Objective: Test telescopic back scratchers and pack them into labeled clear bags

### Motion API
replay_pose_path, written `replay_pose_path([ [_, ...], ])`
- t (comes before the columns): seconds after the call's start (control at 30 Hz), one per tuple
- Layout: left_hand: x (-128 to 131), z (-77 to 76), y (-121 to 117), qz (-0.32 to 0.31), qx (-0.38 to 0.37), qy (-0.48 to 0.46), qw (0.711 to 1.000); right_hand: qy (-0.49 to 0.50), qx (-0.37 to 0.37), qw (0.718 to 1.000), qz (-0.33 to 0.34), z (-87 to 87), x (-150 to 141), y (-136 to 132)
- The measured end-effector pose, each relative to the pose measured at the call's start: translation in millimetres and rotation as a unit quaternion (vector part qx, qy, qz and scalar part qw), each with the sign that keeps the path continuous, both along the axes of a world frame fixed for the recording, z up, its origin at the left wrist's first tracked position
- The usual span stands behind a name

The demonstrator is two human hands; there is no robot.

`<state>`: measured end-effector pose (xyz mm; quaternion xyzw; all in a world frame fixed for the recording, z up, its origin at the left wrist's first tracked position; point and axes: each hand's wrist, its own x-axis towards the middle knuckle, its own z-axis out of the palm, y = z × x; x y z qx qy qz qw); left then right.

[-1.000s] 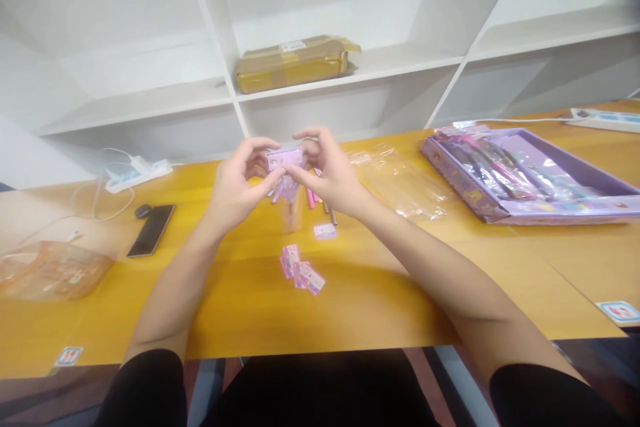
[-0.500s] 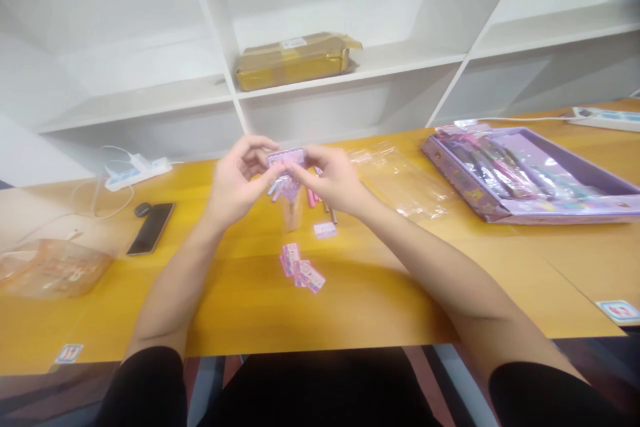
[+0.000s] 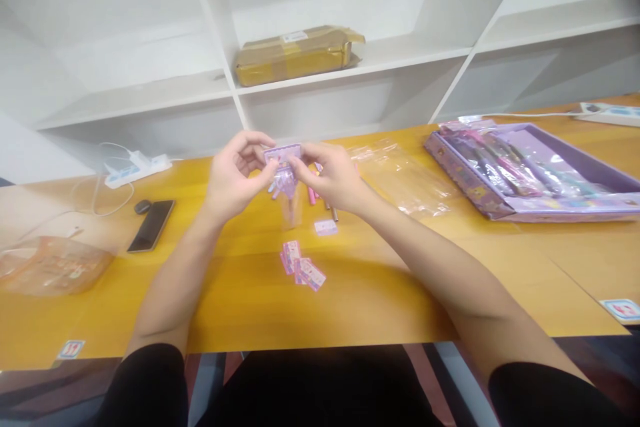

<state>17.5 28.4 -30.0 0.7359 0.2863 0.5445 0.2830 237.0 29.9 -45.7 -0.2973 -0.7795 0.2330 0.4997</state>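
Note:
Between both hands hangs a small clear plastic packet (image 3: 291,208) topped by a purple printed header card (image 3: 283,155). My left hand (image 3: 239,177) pinches the card's left side, thumb in front. The right side of the card is gripped by my right hand (image 3: 329,177), its thumb also in front. Something purple shows in the upper part of the packet, too blurred to name. Behind my right hand lie several pens (image 3: 313,195), partly hidden. Nearer to me on the table are several loose pink printed cards (image 3: 303,265) and a single pale purple card (image 3: 326,227).
An open purple box (image 3: 500,207) with several bagged pens stands at the right, beside a flat clear plastic bag (image 3: 405,177). At left are a phone (image 3: 151,227), a power strip (image 3: 137,170) and an orange-tinted bag (image 3: 55,267). A taped parcel (image 3: 300,57) sits on the shelf.
My thumbs have moved slightly apart on the header card, so more of its front shows. The view has shifted a little; the things on the table stay put.

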Motion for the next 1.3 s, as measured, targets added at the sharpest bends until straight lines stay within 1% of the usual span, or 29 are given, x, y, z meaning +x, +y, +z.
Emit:
replay_pose_path([
  [0.13,-1.6,2.0,1.2,0.018,-0.002,0.012,1.0,0.011,-0.011,1.0,0.014,-0.1,0.2,0.7],
  [0.27,-2.8,2.8,2.3,0.016,-0.001,0.019,1.0,0.009,-0.007,1.0,0.011,-1.8,1.2,5.3],
  [0.37,-2.8,1.8,2.9,0.015,0.003,0.023,1.0,0.009,0.003,1.0,0.013,-3.4,3.2,10.2],
  [0.47,-0.9,-0.4,2.1,0.031,0.016,0.025,0.999,0.025,-0.011,0.999,0.016,-5.1,3.4,12.4],
  [0.63,6.2,-4.2,-3.2,0.056,0.033,0.021,0.998,0.051,0.008,0.999,0.013,-5.4,-3.3,6.8],
  [0.83,9.8,-4.2,-7.0,0.055,0.034,0.012,0.998,0.082,-0.005,0.996,0.023,-5.0,-7.2,2.0],
  [0.93,10.1,-4.0,-7.9,0.051,0.035,0.013,0.998,0.091,-0.023,0.995,0.033,-6.5,-6.9,1.2],
  [1.0,11.8,-4.7,-9.1,0.056,0.043,0.016,0.997,0.089,-0.033,0.995,0.024,-7.0,-7.5,-0.8],
  [1.1,16.1,-7.1,-11.7,0.068,0.06,0.023,0.996,0.081,-0.028,0.996,-0.008,-6.0,-9.3,-5.9],
  [1.2,19.2,-9.3,-14.7,0.074,0.068,0.035,0.994,0.073,-0.01,0.997,-0.031,-3.0,-10.0,-11.1],
  [1.3,19.3,-9.5,-17.0,0.065,0.068,0.04,0.995,0.064,0.017,0.997,-0.037,0.4,-9.2,-14.2],
])
